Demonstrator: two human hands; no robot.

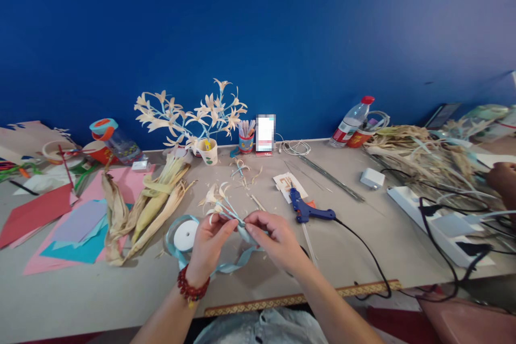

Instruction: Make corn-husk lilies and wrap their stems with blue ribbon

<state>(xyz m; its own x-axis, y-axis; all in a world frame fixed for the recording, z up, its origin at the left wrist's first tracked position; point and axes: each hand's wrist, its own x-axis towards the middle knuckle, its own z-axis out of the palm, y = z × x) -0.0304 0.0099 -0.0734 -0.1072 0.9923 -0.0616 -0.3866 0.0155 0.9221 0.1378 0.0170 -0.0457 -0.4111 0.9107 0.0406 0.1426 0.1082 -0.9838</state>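
Between my hands is a small spray of pale corn-husk flowers with thin light-blue stems. My left hand, wearing a red bead bracelet, pinches the stems just below the blossoms. At the stems' lower end, my right hand is closed with thumb and fingertips on the light-blue ribbon around them. The ribbon trails down in a loop to a ribbon spool lying left of my wrist. A blue hot glue gun rests on its side to the right, its nozzle over a small card.
Dried corn husks and coloured paper lie left. A cup holds finished flower branches at the back, beside a phone. Metal wires lie right. A power strip with cables and another person's hand are far right.
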